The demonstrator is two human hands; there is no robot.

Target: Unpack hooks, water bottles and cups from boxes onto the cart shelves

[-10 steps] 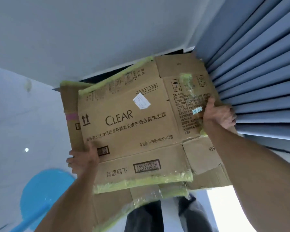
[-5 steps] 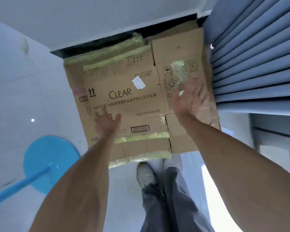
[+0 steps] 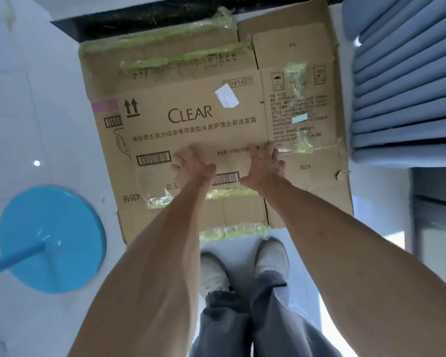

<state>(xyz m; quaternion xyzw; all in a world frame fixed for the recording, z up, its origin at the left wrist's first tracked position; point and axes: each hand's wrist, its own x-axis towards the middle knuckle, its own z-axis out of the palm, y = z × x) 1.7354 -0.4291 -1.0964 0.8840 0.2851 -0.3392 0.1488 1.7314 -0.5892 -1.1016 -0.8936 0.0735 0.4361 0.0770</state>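
Flattened CLEAR carton lies on the floor at 12 o'clock of my feet, stacked on at least one more flattened carton under it; exact count below I cannot tell. Left hand and right hand both press flat on the top carton, fingers spread, grip holding nothing. I judge the step as stowing emptied boxes; unpacking looks done or paused. Next move calls for lifting off and going back to the cart, not in view. Count: two hands, two shoes, one blue round base at 9 o'clock, curtain at 2 o'clock.
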